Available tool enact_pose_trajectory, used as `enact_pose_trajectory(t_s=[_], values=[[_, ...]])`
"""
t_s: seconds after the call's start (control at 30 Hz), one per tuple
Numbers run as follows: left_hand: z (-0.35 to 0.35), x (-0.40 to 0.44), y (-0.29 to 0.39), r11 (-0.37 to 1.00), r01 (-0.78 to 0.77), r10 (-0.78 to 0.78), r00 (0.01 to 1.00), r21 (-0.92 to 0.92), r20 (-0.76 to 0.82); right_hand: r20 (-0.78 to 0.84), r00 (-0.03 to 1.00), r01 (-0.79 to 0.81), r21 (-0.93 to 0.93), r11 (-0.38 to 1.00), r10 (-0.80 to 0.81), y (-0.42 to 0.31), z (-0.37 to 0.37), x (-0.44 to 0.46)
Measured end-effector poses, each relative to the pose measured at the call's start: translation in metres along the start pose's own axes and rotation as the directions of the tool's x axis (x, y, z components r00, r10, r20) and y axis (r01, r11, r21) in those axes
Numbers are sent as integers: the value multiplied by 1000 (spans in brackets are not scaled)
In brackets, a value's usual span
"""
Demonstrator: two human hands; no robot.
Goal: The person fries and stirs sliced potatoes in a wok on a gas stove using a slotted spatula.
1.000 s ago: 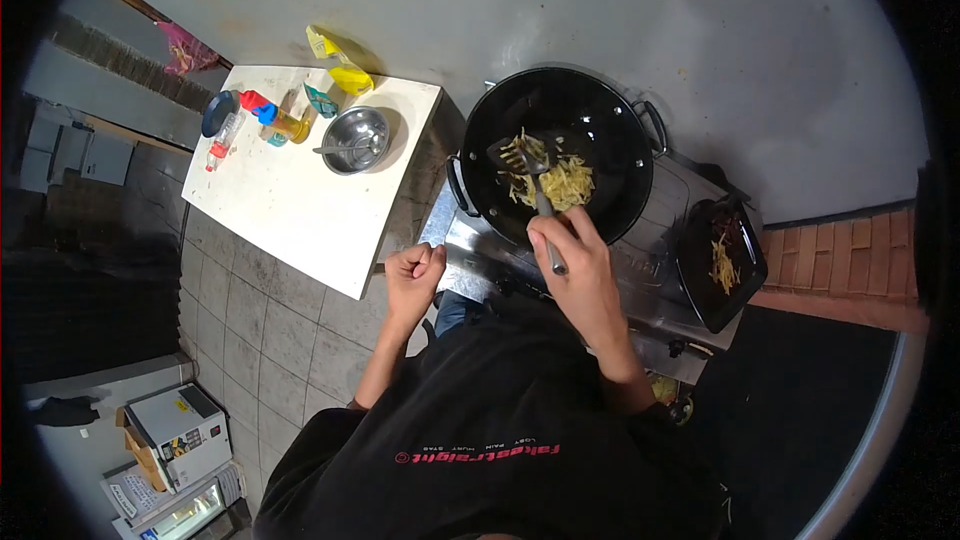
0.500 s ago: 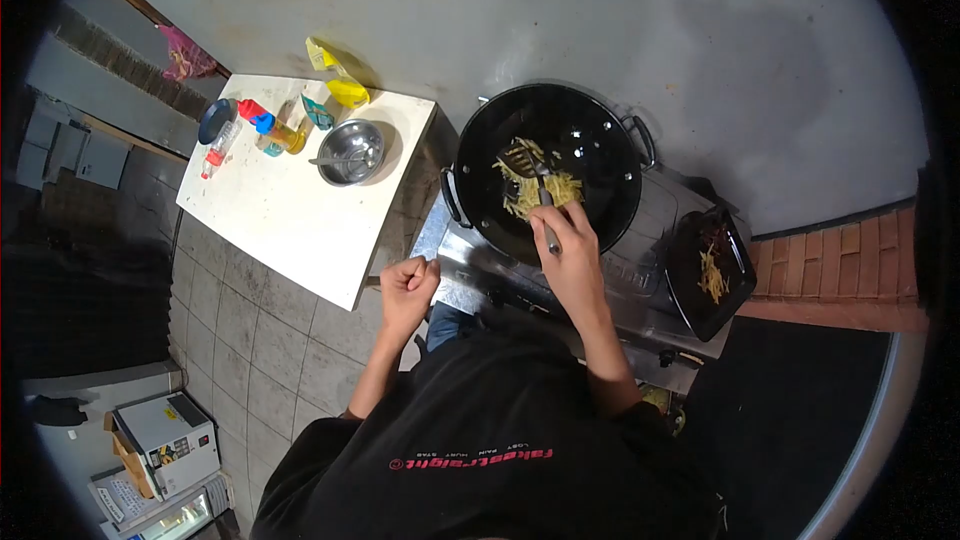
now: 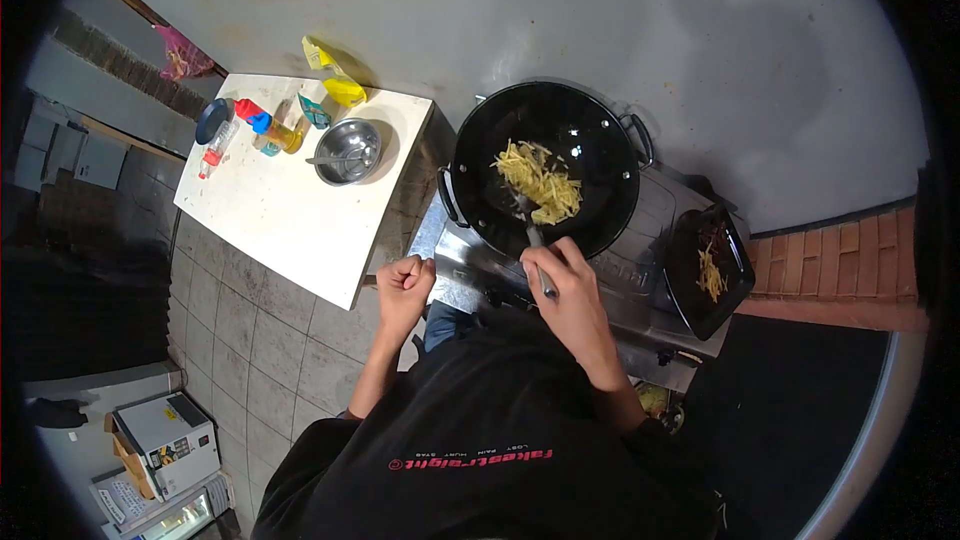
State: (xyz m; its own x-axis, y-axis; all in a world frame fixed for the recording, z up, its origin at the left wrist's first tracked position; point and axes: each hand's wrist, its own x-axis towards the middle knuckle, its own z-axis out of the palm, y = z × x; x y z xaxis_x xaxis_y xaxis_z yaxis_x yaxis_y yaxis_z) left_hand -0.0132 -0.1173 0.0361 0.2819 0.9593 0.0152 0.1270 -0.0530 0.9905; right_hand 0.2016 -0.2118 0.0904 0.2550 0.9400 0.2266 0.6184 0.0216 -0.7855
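My right hand (image 3: 566, 280) is wrapped around the handle of a slotted spatula (image 3: 535, 236). Its head is hidden beneath a heap of pale yellow shredded strips (image 3: 541, 180), which look like potato, in a black two-handled wok (image 3: 605, 202). The wok sits on a metal stove (image 3: 640, 265). Left of the stove, near the table's right edge, my left hand (image 3: 405, 285) is closed in a fist with nothing visible in it.
To the left, a white table (image 3: 285, 240) bears a steel bowl (image 3: 349, 152) with a spoon, several bottles and a yellow packet (image 3: 345, 90). A black tray (image 3: 706, 312) with more strips stands right of the wok, close to the wall.
My right hand has drawn the spatula back toward me and lower. Its head, earlier on top of the strips, is now under them. My left hand stays nearly still.
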Motion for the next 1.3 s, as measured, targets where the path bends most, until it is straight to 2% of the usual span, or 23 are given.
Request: enact_pose_trajectory(t_s=[0.1,0.23,0.33,0.53,0.67,0.73,0.9,1.07,1.13,1.3], values=[[-2,0,-2,1000,-8,8,1000,0,0,-84,995,-56,-43,998,52,19,4,10],[-4,0,-3,1000,-21,21,999,-2,-30,-222,975,-12,-79,997,-6,28,-15,23],[-2,-1,-3,1000,-22,22,999,-3,-37,-255,967,-41,-52,998,26,34,-41,34],[-1,-1,0,1000,-14,14,1000,-11,0,-73,996,39,-157,987,-51,16,-93,45],[-4,1,-1,1000,1,-3,999,-24,-53,53,997,56,-143,988,-49,11,-99,27],[-3,0,-4,1000,0,-1,999,-27,-49,117,991,80,-119,990,-66,8,-99,15],[3,0,-3,999,7,-7,1000,-44,4,187,982,23,-81,996,-7,0,-86,-7],[4,2,0,999,-2,2,1000,-49,-3,230,973,-10,-98,995,32,13,-71,-5],[3,3,2,998,-8,7,1000,-54,-3,159,987,38,-146,989,-15,24,-62,1],[-4,0,-4,997,3,-5,1000,-75,-23,117,993,33,-193,981,-11,21,-74,16]])
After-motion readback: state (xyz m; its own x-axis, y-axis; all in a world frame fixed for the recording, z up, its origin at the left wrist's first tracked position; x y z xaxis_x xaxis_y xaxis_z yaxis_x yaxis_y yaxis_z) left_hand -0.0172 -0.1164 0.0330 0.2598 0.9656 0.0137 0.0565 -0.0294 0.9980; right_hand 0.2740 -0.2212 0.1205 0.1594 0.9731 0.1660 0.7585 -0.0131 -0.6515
